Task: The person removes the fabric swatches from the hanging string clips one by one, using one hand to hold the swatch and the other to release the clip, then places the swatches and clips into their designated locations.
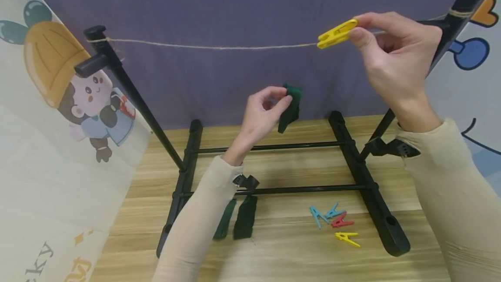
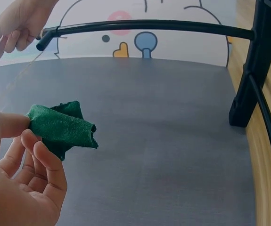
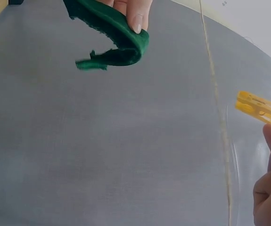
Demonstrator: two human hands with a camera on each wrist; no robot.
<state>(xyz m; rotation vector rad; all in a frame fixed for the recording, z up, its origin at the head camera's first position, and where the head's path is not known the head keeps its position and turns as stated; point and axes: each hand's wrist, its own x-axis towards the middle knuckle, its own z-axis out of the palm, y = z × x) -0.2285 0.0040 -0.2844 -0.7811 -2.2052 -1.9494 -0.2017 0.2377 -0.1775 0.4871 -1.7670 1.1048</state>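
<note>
Between thumb and fingers, my left hand [image 1: 264, 112] pinches a folded strip of dark green cloth [image 1: 290, 110], which hangs down below the level of the twine. In the right wrist view the cloth [image 3: 137, 47] is bent over in a loop. My right hand [image 1: 399, 51] pinches a yellow clothespin [image 1: 336, 34] by its handle end, its nose pointing left. The twine [image 1: 219, 48] runs between two black posts; in the right wrist view the clothespin [image 3: 258, 108] sits apart from it. Part of the right hand is cut off in that view.
A black rack frame [image 1: 297, 189] stands on the wooden surface [image 1: 289, 229]. Two more green cloth pieces [image 1: 245, 216] lie by its front bar. To their right are several clothespins, among them a red one [image 1: 342, 220] and a yellow one [image 1: 347, 238]. A printed wall [image 1: 39, 164] is on the left.
</note>
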